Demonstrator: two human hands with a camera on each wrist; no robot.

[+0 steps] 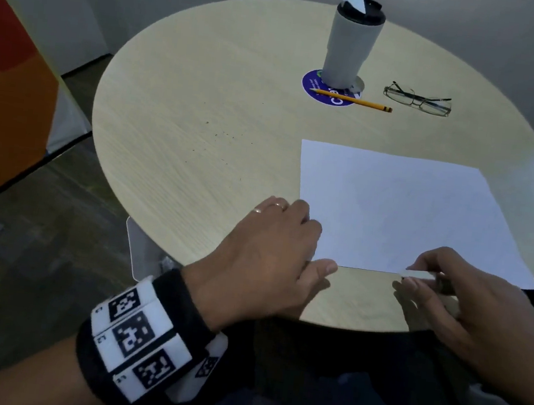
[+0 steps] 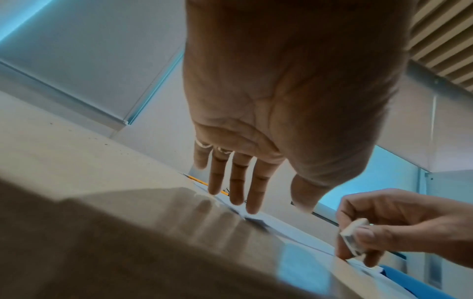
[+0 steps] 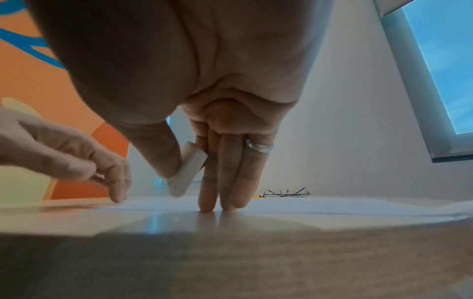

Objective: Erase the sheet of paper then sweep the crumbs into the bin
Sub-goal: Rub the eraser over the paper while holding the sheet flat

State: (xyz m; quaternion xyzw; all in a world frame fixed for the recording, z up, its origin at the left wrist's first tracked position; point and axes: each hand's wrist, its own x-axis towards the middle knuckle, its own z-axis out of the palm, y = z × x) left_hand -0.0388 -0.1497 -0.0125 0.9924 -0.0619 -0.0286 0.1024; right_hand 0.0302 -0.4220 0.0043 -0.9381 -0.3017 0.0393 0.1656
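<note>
Head view: one sheet of paper (image 1: pixel 403 213), white and nearly blank, lies flat at the near right of the round table (image 1: pixel 196 168). One white eraser (image 1: pixel 418 273) is pinched between thumb and forefinger of the right hand (image 1: pixel 475 310) at the sheet's near edge. The left hand (image 1: pixel 273 252), fingers straight and close together, touches the sheet's near left corner. Dark crumbs (image 1: pixel 223 135) speckle the tabletop left of the sheet. Farther back: one pencil (image 1: pixel 352 99), one pair of glasses (image 1: pixel 418 99), one tumbler (image 1: pixel 351 46)
</note>
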